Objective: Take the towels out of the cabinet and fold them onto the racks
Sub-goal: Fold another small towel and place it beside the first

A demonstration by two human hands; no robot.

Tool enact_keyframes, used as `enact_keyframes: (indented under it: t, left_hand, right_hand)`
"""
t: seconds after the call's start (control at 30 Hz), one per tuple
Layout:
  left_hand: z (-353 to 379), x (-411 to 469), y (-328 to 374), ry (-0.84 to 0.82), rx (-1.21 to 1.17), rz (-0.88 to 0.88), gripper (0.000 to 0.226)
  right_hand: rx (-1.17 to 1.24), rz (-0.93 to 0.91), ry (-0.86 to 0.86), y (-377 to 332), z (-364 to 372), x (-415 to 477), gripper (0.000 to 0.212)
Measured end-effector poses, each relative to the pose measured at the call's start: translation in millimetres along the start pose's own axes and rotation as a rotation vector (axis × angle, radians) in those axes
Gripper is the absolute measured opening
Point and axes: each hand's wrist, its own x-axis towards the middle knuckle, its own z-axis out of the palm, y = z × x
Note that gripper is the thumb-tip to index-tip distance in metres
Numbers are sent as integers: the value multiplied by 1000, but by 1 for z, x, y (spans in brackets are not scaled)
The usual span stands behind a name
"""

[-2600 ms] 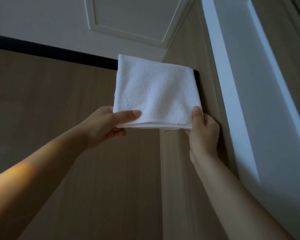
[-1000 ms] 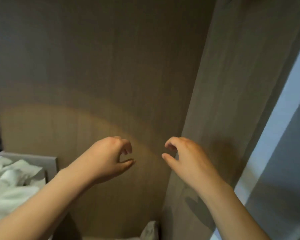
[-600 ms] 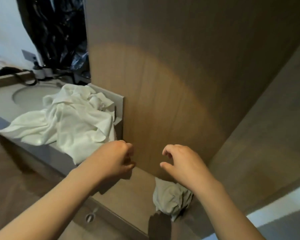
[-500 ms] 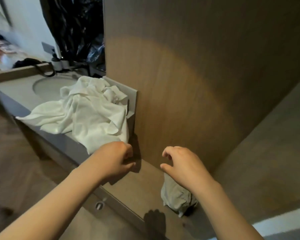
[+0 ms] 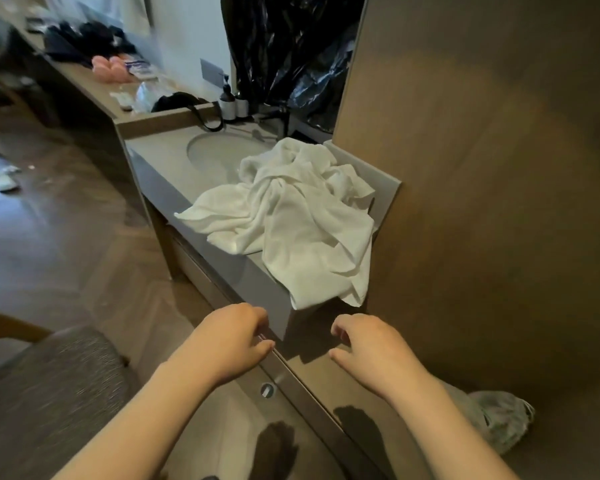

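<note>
While left hand point(image 5: 234, 337) and right hand point(image 5: 368, 344) hover empty, half-curled, below towel pile point(image 5: 291, 216). Risk: snagging overhanging corner drags whole pile off counter point(image 5: 160, 168).

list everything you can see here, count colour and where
towels: one crumpled heap, count unclear, white, on the counter's right end, hanging over its front edge
counter: 1, grey, centre
sink: 1, grey, set in the counter, behind the towels
bottles: 2, white with dark tops, behind the sink
plastic sheet: 1, black, above the sink
panel: 1, brown wood, right
bag: 1, pale crumpled, lower right
chair: 1, grey woven, lower left
pink items: count unclear, far desk, upper left
left hand: empty, fingers curled
right hand: empty, fingers curled
</note>
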Motion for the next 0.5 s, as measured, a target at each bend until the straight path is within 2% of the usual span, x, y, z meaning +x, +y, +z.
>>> enact_keyframes:
  t: [0.23, 0.5]
  left_hand:
    - [-24, 14, -81, -50, -7, 4, 25]
    - [-46, 67, -125, -38, -31, 40, 15]
  right_hand:
    - [75, 42, -31, -54, 4, 49, 32]
    - [115, 123, 9, -65, -13, 105, 32]
